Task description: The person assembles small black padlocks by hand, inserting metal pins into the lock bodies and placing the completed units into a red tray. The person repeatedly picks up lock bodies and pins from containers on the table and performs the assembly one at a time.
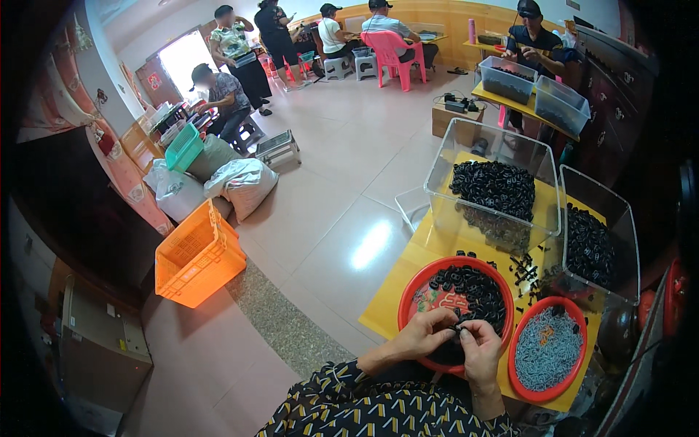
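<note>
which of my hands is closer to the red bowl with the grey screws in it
Right. Your right hand is just left of the red bowl of grey screws; your left hand is farther left, over the red bowl of black parts.

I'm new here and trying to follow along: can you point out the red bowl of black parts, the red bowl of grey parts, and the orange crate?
red bowl of black parts [412, 293], head view, left rim.
red bowl of grey parts [518, 335], head view, left rim.
orange crate [191, 258], head view, top mesh wall.
</note>
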The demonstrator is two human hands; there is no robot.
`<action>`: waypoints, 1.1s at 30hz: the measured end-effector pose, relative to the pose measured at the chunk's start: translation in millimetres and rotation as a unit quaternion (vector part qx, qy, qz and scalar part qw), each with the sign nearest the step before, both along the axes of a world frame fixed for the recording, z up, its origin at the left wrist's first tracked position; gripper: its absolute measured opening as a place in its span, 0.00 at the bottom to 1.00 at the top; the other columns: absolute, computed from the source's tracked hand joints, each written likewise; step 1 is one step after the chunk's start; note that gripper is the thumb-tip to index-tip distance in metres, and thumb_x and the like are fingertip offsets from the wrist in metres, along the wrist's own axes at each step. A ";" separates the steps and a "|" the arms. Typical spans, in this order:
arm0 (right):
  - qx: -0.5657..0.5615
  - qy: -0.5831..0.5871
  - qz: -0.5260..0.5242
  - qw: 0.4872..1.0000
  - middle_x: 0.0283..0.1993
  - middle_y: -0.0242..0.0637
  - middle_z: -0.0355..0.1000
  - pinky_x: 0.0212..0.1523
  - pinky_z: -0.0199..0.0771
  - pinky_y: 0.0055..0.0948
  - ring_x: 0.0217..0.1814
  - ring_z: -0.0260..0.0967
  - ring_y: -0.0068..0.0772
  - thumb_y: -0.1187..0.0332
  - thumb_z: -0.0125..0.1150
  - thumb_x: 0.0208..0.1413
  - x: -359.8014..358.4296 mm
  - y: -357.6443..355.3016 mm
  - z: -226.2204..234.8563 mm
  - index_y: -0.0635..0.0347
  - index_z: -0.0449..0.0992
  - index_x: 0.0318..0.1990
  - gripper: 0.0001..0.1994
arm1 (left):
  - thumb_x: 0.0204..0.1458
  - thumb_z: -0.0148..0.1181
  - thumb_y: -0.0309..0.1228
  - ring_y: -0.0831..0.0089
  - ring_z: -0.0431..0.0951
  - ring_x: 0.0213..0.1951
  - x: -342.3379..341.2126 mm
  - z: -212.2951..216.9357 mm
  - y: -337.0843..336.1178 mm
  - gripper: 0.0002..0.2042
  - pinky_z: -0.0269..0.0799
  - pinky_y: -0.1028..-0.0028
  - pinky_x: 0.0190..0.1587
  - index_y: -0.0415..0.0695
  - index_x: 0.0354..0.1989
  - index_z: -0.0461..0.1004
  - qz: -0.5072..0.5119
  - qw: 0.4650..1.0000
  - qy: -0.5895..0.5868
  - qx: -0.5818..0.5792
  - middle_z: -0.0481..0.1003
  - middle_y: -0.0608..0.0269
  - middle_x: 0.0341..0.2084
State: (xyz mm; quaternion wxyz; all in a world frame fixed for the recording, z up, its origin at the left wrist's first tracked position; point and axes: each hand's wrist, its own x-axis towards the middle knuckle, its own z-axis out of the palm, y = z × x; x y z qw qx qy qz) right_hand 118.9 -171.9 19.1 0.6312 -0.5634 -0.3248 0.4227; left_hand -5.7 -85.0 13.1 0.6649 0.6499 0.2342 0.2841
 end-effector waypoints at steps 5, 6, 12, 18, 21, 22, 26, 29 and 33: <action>0.001 0.026 0.004 1.000 0.31 0.31 0.68 0.34 0.67 0.18 0.31 0.65 0.18 0.79 0.50 0.51 -1.5 -0.7 10.2 0.66 0.69 0.35 0.04 | 0.48 0.54 0.19 0.79 0.71 0.36 -4.2 0.5 0.8 0.07 0.67 0.79 0.40 0.37 0.36 0.68 -0.015 0.988 -0.043 -0.149 0.71 0.67 0.31; 0.004 0.037 0.003 0.999 0.31 0.32 0.68 0.35 0.68 0.18 0.31 0.65 0.19 0.79 0.49 0.51 -1.7 -2.5 10.3 0.67 0.69 0.35 0.04 | 0.47 0.54 0.19 0.79 0.71 0.35 -4.2 0.0 -0.7 0.07 0.68 0.79 0.40 0.37 0.36 0.68 -0.018 0.982 -0.068 -0.177 0.71 0.67 0.31; -0.002 0.142 0.021 0.990 0.30 0.36 0.67 0.33 0.70 0.20 0.31 0.67 0.23 0.78 0.47 0.52 7.3 1.5 3.1 0.67 0.67 0.35 0.03 | 0.48 0.53 0.19 0.77 0.73 0.32 0.9 -16.7 1.4 0.04 0.70 0.77 0.37 0.39 0.32 0.68 0.021 0.965 -0.143 -0.219 0.72 0.63 0.29; -0.056 0.149 0.048 0.986 0.26 0.33 0.67 0.25 0.69 0.16 0.25 0.67 0.20 0.75 0.49 0.53 9.8 2.0 6.0 0.65 0.66 0.35 0.04 | 0.48 0.54 0.21 0.76 0.71 0.29 -12.3 -15.1 2.7 0.08 0.68 0.78 0.32 0.38 0.38 0.68 0.028 0.952 -0.150 -0.266 0.72 0.61 0.28; -0.063 0.128 0.054 0.988 0.26 0.32 0.67 0.24 0.67 0.15 0.24 0.66 0.18 0.75 0.50 0.52 11.1 1.5 8.6 0.66 0.67 0.35 0.04 | 0.48 0.55 0.22 0.80 0.71 0.30 -11.9 -17.2 2.1 0.11 0.67 0.82 0.32 0.38 0.41 0.68 0.004 0.949 -0.137 -0.285 0.72 0.65 0.28; -0.066 0.122 0.058 0.989 0.26 0.32 0.67 0.24 0.67 0.14 0.24 0.66 0.18 0.76 0.50 0.52 11.0 2.1 10.0 0.66 0.67 0.35 0.04 | 0.48 0.55 0.22 0.80 0.70 0.30 -11.6 -16.3 2.1 0.11 0.67 0.82 0.32 0.38 0.41 0.68 0.003 0.949 -0.138 -0.285 0.72 0.65 0.28; -0.072 0.104 0.053 0.991 0.26 0.32 0.68 0.24 0.67 0.14 0.25 0.67 0.17 0.76 0.51 0.51 9.0 3.9 13.6 0.66 0.68 0.35 0.05 | 0.48 0.55 0.22 0.81 0.70 0.30 -13.1 -16.6 1.5 0.12 0.66 0.82 0.32 0.37 0.42 0.69 0.006 0.946 -0.155 -0.283 0.72 0.65 0.29; -0.074 0.089 0.058 0.992 0.27 0.31 0.68 0.24 0.67 0.14 0.25 0.66 0.16 0.76 0.52 0.51 9.2 4.4 10.5 0.66 0.68 0.34 0.04 | 0.48 0.55 0.22 0.81 0.69 0.30 -14.4 -19.9 1.3 0.12 0.66 0.82 0.32 0.37 0.42 0.69 0.001 0.944 -0.160 -0.287 0.72 0.64 0.30; -0.086 0.079 0.056 0.992 0.26 0.30 0.68 0.23 0.66 0.14 0.24 0.66 0.15 0.77 0.52 0.50 7.0 4.1 13.5 0.65 0.69 0.33 0.04 | 0.48 0.55 0.22 0.81 0.69 0.30 -16.1 -19.4 1.7 0.12 0.66 0.81 0.33 0.37 0.43 0.68 -0.007 0.942 -0.151 -0.299 0.72 0.64 0.30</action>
